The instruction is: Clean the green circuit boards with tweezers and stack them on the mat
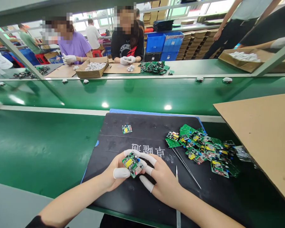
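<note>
Over the near edge of a black work mat (142, 196), the left hand (115, 174) and the right hand (160, 180) meet around one small green circuit board (132, 163), both clamped on it: the left thumb, capped in a white finger cot (121, 173), presses its near-left edge, while the right hand's cotted fingertips close on its far and right sides. The board is held just above the mat, tilted, its yellow component facing up. To the right on the mat lies a loose pile of similar circuit boards (204, 150), well apart from the hands, and a single board (127, 129) lies alone near the mat's far edge. Thin metal tweezers (176, 174) rest on the mat just beside the right hand. A brown cardboard sheet (263, 139) overhangs the right side. Beyond the green conveyor belt (142, 93), two seated people in white gloves work beside a cardboard box of white parts (93, 67).
</note>
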`<state>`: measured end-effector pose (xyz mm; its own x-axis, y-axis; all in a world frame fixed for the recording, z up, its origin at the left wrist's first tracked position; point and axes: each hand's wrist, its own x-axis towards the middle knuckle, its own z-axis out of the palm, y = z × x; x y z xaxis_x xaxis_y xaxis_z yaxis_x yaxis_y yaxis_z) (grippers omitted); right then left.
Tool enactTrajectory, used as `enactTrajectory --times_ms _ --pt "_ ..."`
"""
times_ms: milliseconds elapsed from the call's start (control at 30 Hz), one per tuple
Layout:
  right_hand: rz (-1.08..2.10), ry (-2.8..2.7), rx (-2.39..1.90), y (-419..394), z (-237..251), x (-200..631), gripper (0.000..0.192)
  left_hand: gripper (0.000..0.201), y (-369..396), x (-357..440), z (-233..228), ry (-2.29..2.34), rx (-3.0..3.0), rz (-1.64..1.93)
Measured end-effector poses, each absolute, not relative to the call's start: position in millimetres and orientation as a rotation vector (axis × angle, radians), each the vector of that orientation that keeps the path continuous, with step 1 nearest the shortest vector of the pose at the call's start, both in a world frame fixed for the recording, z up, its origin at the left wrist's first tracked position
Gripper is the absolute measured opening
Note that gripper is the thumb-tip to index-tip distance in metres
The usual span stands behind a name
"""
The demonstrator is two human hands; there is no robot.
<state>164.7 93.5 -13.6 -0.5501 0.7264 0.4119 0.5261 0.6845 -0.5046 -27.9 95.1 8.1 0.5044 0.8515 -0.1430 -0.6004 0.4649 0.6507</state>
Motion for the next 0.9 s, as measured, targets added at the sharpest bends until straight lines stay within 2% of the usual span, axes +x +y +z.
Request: enactTrajectory --times_ms 200,367,633,900 --pt "0.482 -1.915 -0.877 94.5 2.3 175.6 0.039 0.045 94.7 -24.8 3.2 0.605 0.721 0.933" --pt "0.520 -1.955 -0.698 86.7 8.7 172.1 0.038 0.048 85.2 -16.3 -8.7 0.709 0.816 0.920" --pt "0.589 -1.892 -0.723 89.1 7.1 169.5 0.038 0.049 82.0 -17.8 -10.1 0.747 0.851 0.877" --pt "0.587 -1.822 -0.826 88.0 8.7 164.5 0.022 0.046 70.6 -23.3 -14.3 0.973 1.193 1.057"
